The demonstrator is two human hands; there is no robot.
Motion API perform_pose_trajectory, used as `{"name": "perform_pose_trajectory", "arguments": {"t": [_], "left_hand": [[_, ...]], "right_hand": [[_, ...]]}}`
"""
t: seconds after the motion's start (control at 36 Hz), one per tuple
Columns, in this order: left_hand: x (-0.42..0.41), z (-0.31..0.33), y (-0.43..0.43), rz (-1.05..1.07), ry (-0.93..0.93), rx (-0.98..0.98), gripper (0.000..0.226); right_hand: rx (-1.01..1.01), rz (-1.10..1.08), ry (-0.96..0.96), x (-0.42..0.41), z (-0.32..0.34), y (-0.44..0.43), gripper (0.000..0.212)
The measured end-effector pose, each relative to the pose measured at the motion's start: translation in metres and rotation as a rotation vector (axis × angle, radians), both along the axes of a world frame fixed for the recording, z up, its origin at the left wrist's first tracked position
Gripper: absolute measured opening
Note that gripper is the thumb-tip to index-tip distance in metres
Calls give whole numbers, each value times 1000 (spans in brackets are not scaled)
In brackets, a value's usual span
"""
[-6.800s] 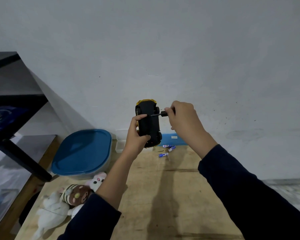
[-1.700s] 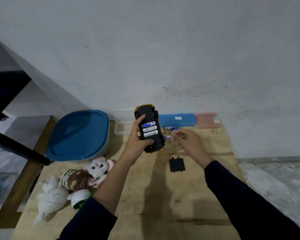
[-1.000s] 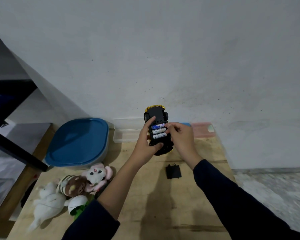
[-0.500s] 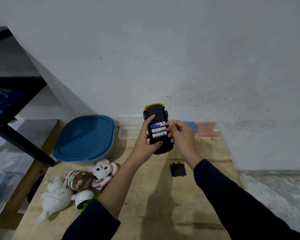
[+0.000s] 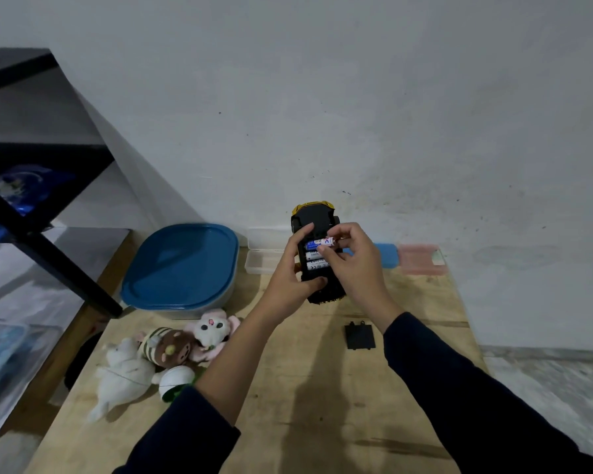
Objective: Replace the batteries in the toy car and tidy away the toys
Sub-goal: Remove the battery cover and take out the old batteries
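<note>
My left hand (image 5: pixel 293 271) grips the yellow and black toy car (image 5: pixel 313 218), held upside down above the wooden table (image 5: pixel 322 405) with its battery bay open. Two white batteries (image 5: pixel 315 261) lie in the bay. My right hand (image 5: pixel 355 265) pinches a third blue and white battery (image 5: pixel 322 241) at the top slot, one end lifted. The black battery cover (image 5: pixel 359 335) lies flat on the table below my right wrist.
A container with a blue lid (image 5: pixel 182 265) stands at the back left. Several plush toys (image 5: pixel 165 350) lie in front of it. Clear (image 5: pixel 264 261), blue (image 5: pixel 386 254) and pink (image 5: pixel 421 258) small boxes line the wall. A black shelf frame (image 5: pixel 42 248) stands at the left.
The cover came off and lies on the table. My right hand moved onto the battery bay and now pinches the top battery, whose end has lifted.
</note>
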State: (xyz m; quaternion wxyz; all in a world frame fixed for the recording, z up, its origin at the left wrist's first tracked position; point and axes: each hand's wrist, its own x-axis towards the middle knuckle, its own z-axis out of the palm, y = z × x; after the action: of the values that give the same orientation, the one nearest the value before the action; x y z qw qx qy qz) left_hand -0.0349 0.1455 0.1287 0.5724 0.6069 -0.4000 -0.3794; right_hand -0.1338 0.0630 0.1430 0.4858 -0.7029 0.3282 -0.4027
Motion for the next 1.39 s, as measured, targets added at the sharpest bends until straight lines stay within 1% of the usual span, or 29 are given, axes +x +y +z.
{"name": "perform_pose_trajectory", "arguments": {"t": [0.11, 0.19, 0.25, 0.33, 0.42, 0.44, 0.5, 0.56, 0.61, 0.67, 0.72, 0.75, 0.81, 0.86, 0.89, 0.92, 1.03, 1.11, 1.25, 1.39], "left_hand": [[2, 1, 1, 7, -19, -5, 86], [3, 2, 1, 2, -20, -7, 86], [4, 2, 0, 7, -17, -9, 86], [6, 2, -1, 21, -20, 2, 86], [9, 1, -2, 21, -25, 6, 86], [9, 1, -3, 18, -27, 9, 86], [8, 1, -4, 10, -26, 8, 86], [8, 1, -6, 2, -30, 4, 85], [7, 1, -8, -7, -31, 0, 85], [7, 0, -9, -16, -28, 0, 85], [6, 1, -10, -26, -39, -2, 85], [6, 1, -10, -32, -49, -7, 84], [6, 0, -10, -45, -66, -20, 85], [5, -1, -10, -57, -70, -26, 85], [4, -1, -10, -62, -75, -28, 85], [4, -1, -10, -66, -88, -30, 85], [3, -1, -9, -72, -160, -41, 84], [5, -2, -6, -70, -175, -55, 84], [5, 2, -1, -62, -242, -58, 88], [6, 3, -1, -88, -304, -64, 90]], "right_hand": [[-18, 54, 3, -1, 2, 0, 15], [2, 17, -45, -2, 3, 0, 13], [89, -39, -136, -4, 6, -2, 12], [300, -63, -377, -10, 15, -8, 9], [509, -54, -612, -17, 24, -16, 20], [561, -77, -655, -17, 26, -18, 24], [619, -143, -670, -18, 28, -23, 33], [589, -180, -575, -21, 27, -26, 38], [469, -177, -373, -24, 23, -25, 35], [295, -175, -120, -27, 18, -23, 25], [80, -169, 130, -28, 15, -21, 13], [-19, -161, 246, -28, 12, -20, 17], [-147, -141, 446, -27, 9, -18, 39], [-215, -107, 597, -25, 8, -14, 57], [-236, -96, 647, -24, 9, -12, 60], [-255, -91, 671, -22, 9, -10, 60], [-319, -127, 677, -13, 11, -5, 46], [-360, -168, 693, -10, 11, -3, 44], [-346, -221, 704, -4, 17, 0, 42], [-344, -228, 707, -2, 18, 0, 44]]}}
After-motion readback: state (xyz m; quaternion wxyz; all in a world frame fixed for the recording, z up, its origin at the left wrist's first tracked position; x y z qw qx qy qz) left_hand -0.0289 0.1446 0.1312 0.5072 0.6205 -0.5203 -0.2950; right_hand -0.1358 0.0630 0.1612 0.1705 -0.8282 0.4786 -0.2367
